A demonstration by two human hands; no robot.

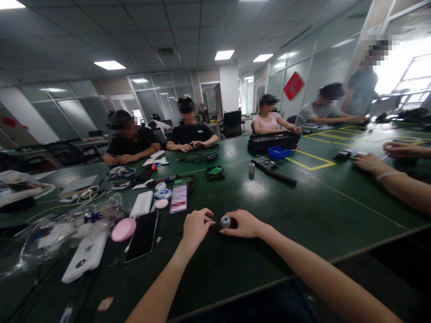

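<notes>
A small grey metal cylinder (225,221), with dark holes in its top face, stands upright on the green table (256,260). It looks like a small motor. My right hand (244,223) grips it from the right, thumb in front and fingers behind. Just left of the cylinder is my left hand (198,225), holding nothing, its thumb and fingers curved apart. A second silvery cylinder (252,168) stands farther back on the table. Nearby lie a hard drive (264,162) and a black bar-shaped piece (281,177).
On the left are a dark phone (143,235), a pink round case (123,229), a white power bank (85,258) and plastic bags (67,229). A lit phone (178,198) and circuit board (215,172) lie ahead. Several people sit around; another person's hands (370,163) are at right.
</notes>
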